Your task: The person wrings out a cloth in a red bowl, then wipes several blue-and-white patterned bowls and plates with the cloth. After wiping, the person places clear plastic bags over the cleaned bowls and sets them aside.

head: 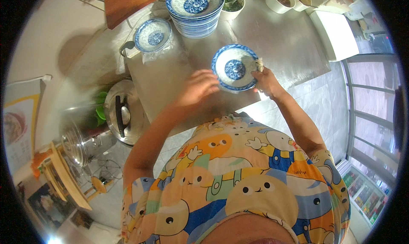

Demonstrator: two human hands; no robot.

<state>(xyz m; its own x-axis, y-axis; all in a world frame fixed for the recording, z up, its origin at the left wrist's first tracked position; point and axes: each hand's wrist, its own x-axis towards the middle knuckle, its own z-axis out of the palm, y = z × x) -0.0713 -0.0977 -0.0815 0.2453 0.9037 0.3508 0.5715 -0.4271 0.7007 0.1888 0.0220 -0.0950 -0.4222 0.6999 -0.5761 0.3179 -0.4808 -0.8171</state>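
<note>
My right hand [267,81] grips the right rim of a blue-and-white patterned bowl [235,69] over the steel table. A pale crumpled cloth [259,65] shows between that hand and the rim. Blurred by motion, my left hand [199,87] is at the bowl's left edge with its fingers apart; whether the fingertips touch the rim is unclear. Behind stands a tall stack of matching bowls [195,23]. Left of the stack, a smaller patterned bowl or dish [154,35] rests on clear plastic.
The steel tabletop [281,42] carries a white tub of chopped greens [232,5], a tub of brown food [281,0] and a white box [335,35]. A lidded metal pot [126,116] stands at the left. Wooden stools [65,177] are on the floor.
</note>
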